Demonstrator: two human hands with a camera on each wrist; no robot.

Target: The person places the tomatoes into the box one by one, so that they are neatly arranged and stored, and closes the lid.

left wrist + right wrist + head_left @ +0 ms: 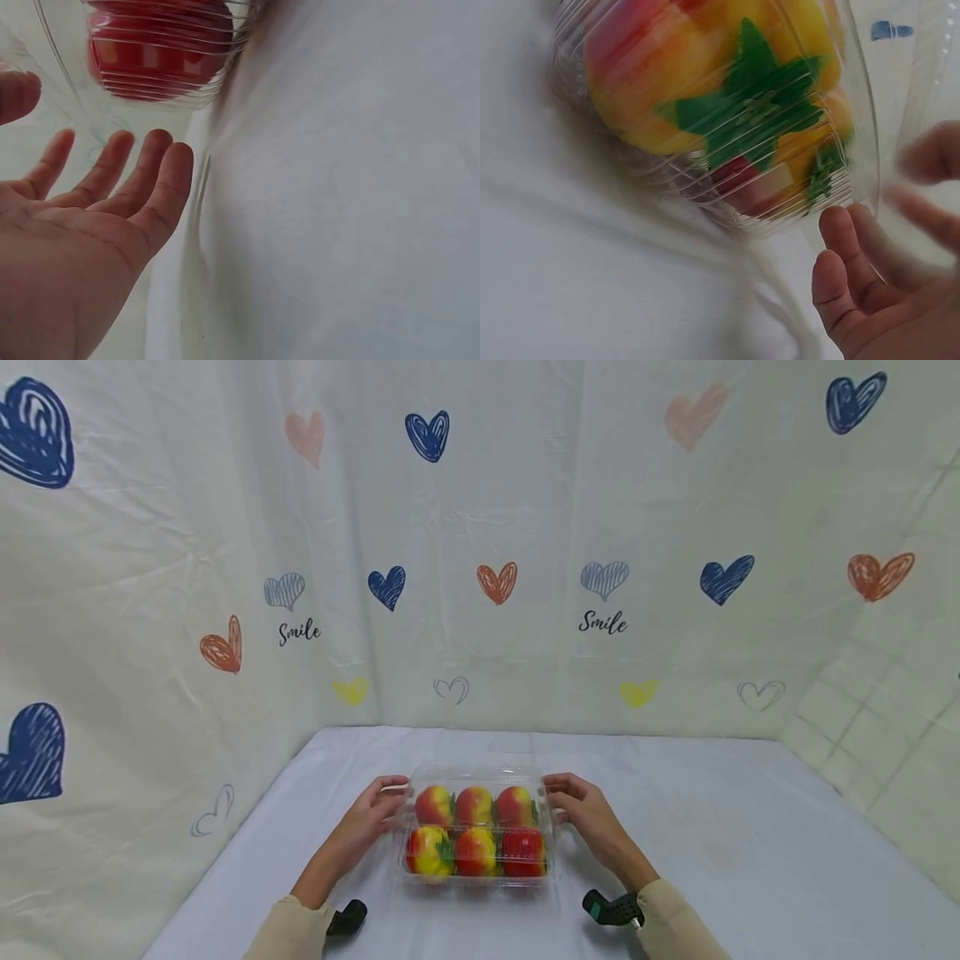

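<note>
A clear ribbed plastic fruit box rests on the white-covered table with several red-and-yellow fruits inside, set in two rows. At its left side is my left hand, fingers spread and slightly bent; the left wrist view shows these fingers just short of the box wall, behind which a red fruit shows. My right hand is at the opposite side, its fingertips right at the box's edge. In the right wrist view a star-shaped green leaf shows on a fruit through the ribbed wall.
The white cloth covers the table around the box. A pale curtain printed with hearts and "Smile" hangs behind and at the left. Dark wrist devices sit by both sleeves.
</note>
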